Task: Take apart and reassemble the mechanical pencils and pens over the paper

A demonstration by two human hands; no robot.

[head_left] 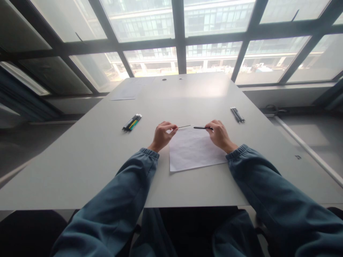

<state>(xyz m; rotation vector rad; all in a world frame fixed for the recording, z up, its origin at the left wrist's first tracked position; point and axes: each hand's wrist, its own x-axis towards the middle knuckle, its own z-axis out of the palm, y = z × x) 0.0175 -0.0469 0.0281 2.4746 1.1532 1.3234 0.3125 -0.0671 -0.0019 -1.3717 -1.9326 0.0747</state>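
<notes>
My left hand [162, 135] pinches the end of a thin dark pen refill [184, 126], which points right. Across a small gap, my right hand [220, 135] is closed on a black pen barrel [199, 127] that points left. The two pieces are apart and nearly in line. Both are held just over the far edge of a white sheet of paper [195, 151]. My right wrist lies over the sheet's right side and hides part of it.
To the left lies a bunch of several pens [132, 122], some with yellow and green parts. Several grey pens [237, 115] lie to the right. More paper [124, 91] sits at the far left of the white table [88, 171]. Windows [214, 57] stand beyond.
</notes>
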